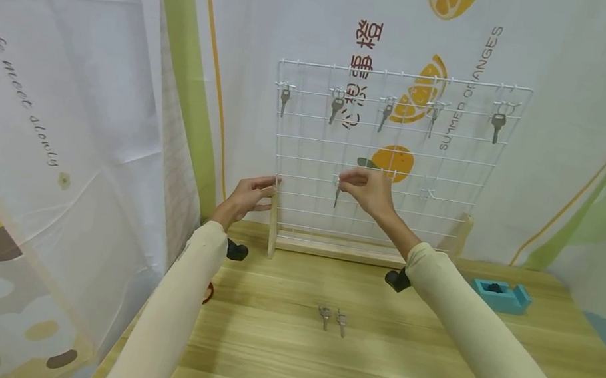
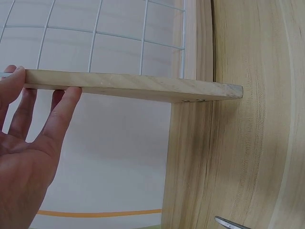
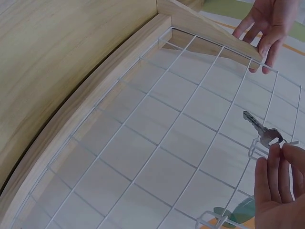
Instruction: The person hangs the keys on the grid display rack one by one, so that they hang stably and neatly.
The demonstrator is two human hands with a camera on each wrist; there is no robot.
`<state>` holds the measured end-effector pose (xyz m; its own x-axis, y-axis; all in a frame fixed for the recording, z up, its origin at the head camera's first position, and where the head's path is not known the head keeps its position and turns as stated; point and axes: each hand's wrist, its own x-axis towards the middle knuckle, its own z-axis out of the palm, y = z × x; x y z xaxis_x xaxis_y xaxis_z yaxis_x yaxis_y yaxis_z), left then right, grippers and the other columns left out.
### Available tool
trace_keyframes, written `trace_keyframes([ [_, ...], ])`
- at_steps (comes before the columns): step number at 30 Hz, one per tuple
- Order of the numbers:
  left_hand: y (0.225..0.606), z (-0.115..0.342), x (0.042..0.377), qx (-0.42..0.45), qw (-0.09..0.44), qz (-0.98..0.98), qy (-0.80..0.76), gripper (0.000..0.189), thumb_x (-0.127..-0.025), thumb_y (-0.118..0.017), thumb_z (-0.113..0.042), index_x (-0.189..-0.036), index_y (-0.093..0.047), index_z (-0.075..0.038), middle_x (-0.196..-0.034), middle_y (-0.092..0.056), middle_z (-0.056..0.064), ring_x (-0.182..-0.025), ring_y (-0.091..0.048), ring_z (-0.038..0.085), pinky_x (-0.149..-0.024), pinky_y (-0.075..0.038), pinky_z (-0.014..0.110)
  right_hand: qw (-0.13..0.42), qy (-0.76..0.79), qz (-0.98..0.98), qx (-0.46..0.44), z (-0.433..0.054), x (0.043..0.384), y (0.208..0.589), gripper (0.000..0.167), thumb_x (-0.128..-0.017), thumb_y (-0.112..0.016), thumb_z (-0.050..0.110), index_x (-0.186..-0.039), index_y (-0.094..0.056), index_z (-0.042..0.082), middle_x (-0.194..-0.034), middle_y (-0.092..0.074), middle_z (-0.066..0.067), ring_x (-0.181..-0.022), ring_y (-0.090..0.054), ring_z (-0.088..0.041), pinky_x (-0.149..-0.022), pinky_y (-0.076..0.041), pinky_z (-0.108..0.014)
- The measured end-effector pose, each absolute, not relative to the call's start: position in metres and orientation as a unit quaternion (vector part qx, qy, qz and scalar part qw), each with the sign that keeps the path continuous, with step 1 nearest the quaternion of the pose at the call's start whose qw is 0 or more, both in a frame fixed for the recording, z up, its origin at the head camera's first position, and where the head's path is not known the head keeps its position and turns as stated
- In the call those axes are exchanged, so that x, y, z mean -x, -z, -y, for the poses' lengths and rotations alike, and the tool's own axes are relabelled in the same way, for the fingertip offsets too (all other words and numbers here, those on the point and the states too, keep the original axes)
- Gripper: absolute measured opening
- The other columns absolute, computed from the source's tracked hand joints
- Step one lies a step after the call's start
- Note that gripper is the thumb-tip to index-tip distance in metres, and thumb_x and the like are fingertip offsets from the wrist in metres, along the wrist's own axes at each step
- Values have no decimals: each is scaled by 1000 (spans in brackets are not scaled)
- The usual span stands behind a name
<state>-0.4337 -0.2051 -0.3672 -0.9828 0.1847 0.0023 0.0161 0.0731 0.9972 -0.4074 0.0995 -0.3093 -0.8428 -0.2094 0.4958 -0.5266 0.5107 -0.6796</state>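
Observation:
My right hand (image 1: pixel 370 193) pinches a silver key (image 3: pixel 262 129) by its bow end, right at a white hook (image 3: pixel 255 149) on the white wire grid (image 1: pixel 360 70). The key's blade points down in the head view. Whether its ring sits on the hook is hidden by the fingers. On the left, my left hand (image 1: pixel 249 196) grips the upper end of the wooden side support (image 2: pixel 133 86), thumb on one side and fingers on the other. Several keys, such as the leftmost key (image 1: pixel 284 102), hang from hooks along the grid's upper row.
Two loose keys, a left one (image 1: pixel 324 316) and a right one (image 1: pixel 341 323), lie on the wooden table (image 1: pixel 273 359). A teal holder (image 1: pixel 501 298) with something black in it stands right. A red loop (image 1: pixel 208 292) shows beside the left sleeve. A bare hook (image 1: pixel 429 193) is on the grid.

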Motion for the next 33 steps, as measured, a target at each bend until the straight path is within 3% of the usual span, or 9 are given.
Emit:
trace_keyframes([
  [17, 370, 200, 433, -75, 66, -732, -674, 50, -109, -55, -10, -158, -45, -8, -164, -41, 8, -147, -43, 30, -109, -53, 43, 180, -427, 860, -214, -108, 410, 310, 18, -93, -79, 5, -110, -79, -1, -105, -78, -17, -95, -76, -32, -84, -64, -44],
  [33, 367, 206, 432, -75, 62, -734, -672, 51, -110, -55, -11, -159, -42, -7, -166, -37, 12, -147, -43, 32, -111, -52, 45, 156, -400, 867, -254, -115, 383, 310, 21, -92, -80, 5, -111, -78, -1, -106, -78, -16, -93, -77, -30, -84, -65, -42],
])
